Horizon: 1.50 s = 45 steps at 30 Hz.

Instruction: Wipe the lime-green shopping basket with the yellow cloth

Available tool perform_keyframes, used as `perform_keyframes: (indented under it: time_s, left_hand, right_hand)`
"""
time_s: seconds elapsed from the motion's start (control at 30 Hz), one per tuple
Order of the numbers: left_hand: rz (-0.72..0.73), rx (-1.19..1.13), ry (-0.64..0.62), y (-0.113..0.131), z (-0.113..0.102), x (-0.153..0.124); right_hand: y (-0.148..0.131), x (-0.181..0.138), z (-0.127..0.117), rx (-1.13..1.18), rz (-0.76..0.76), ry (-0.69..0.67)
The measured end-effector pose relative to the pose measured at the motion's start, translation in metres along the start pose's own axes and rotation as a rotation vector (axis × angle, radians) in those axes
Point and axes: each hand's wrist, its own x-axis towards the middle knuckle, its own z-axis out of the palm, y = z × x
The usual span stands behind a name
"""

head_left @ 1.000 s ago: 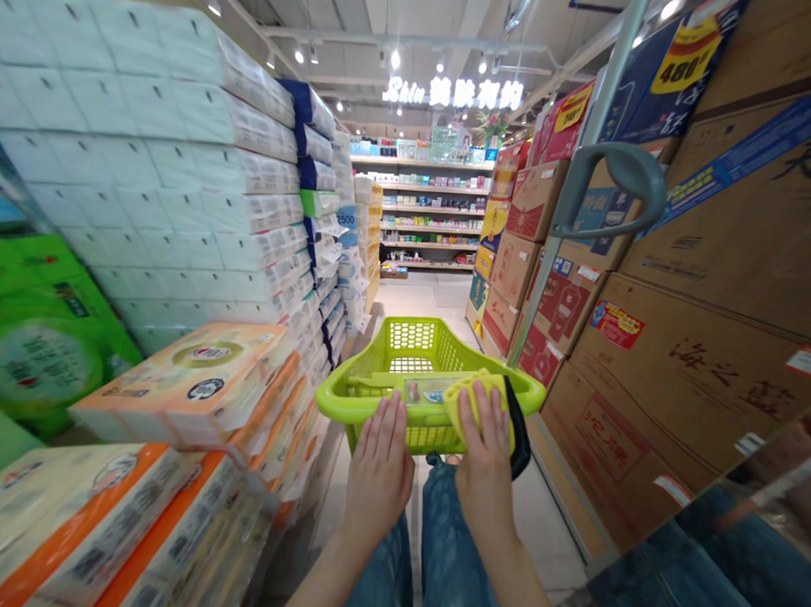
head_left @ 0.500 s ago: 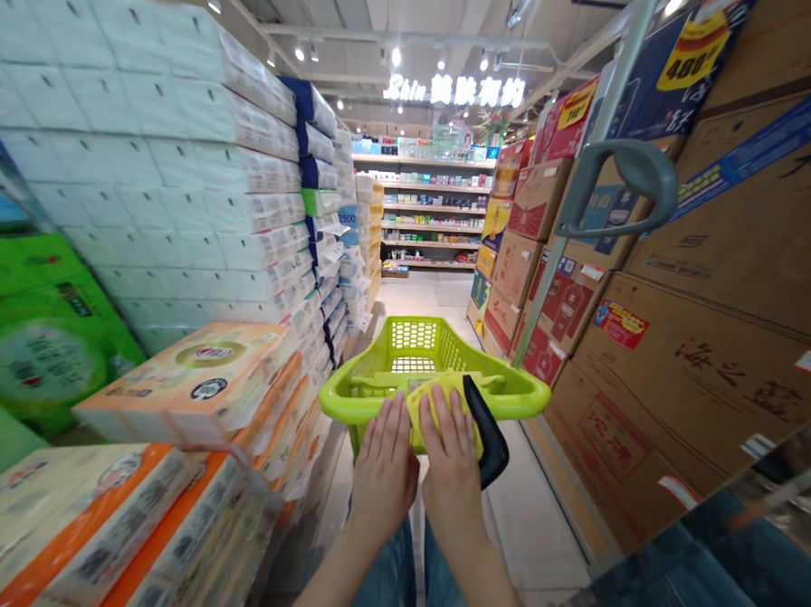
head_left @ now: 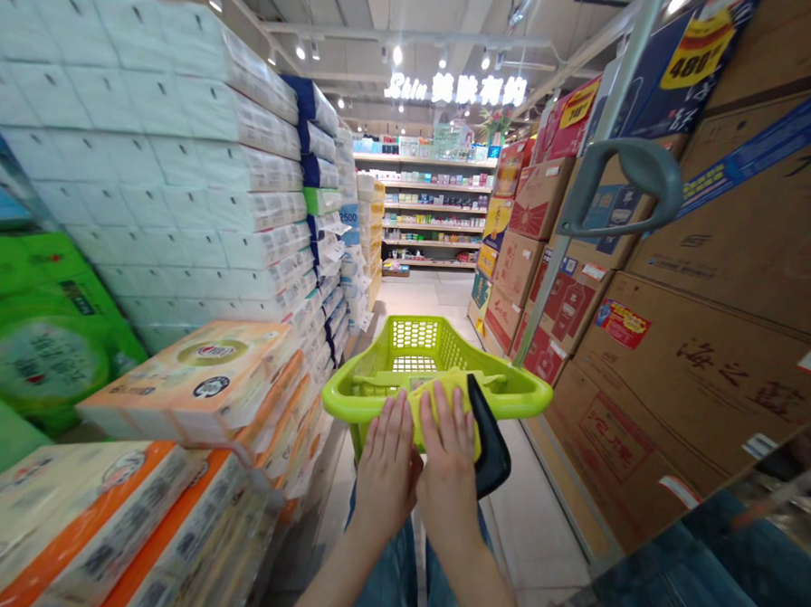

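A lime-green shopping basket (head_left: pixel 437 332) with perforated walls stands low in the middle of the aisle, close to my legs. My right hand (head_left: pixel 448 433) holds a yellow cloth (head_left: pixel 452 378) against its near rim, fingers stretched over the fabric. Beside it my left hand (head_left: pixel 388 443) lies flat with extended fingers over the same rim, next to the cloth. The thumbs of both hands are mostly hidden. A curved black piece (head_left: pixel 493 448) hangs just right of my right hand; what it belongs to is unclear. The basket's grey pull handle (head_left: pixel 622 188) rises on a rod at the right.
Packs of tissue (head_left: pixel 148 154) are stacked high on the left, with orange-and-white packs (head_left: pixel 204 383) lower down. Cardboard cartons (head_left: pixel 702 355) form a wall on the right. Ahead, the tiled floor (head_left: pixel 419 295) leads to shelves (head_left: pixel 424 200) of small goods.
My right hand and the yellow cloth have shifted very slightly on the rim. The basket and my left hand keep nearly the same place, with a slight shift of the whole view.
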Motion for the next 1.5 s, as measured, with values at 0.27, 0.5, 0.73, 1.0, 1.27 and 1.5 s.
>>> perform_keyframes:
  time_s: [0.27, 0.5, 0.73, 1.0, 1.27, 1.5]
  left_hand:
    - [0.013, -0.011, 0.003, 0.000, 0.000, 0.001]
    - [-0.003, -0.007, 0.024, 0.003, 0.002, 0.001]
    - [0.008, 0.000, 0.011, -0.001, 0.002, 0.000]
    - [-0.014, -0.040, 0.026, 0.004, 0.002, 0.002]
    - [-0.024, 0.019, 0.028, 0.003, 0.005, -0.002]
    - [-0.014, -0.034, 0.018, 0.002, 0.002, 0.001]
  right_hand:
    - [0.044, -0.003, -0.020, 0.021, 0.012, 0.021]
    - [0.036, 0.001, -0.012, -0.003, 0.099, 0.069]
    - [-0.003, -0.001, -0.005, 0.016, -0.071, -0.040]
    - [0.068, 0.000, -0.027, 0.019, 0.136, 0.099]
    - [-0.006, 0.004, 0.000, 0.006, 0.018, 0.004]
    - [0.040, -0.002, -0.018, 0.039, -0.019, 0.007]
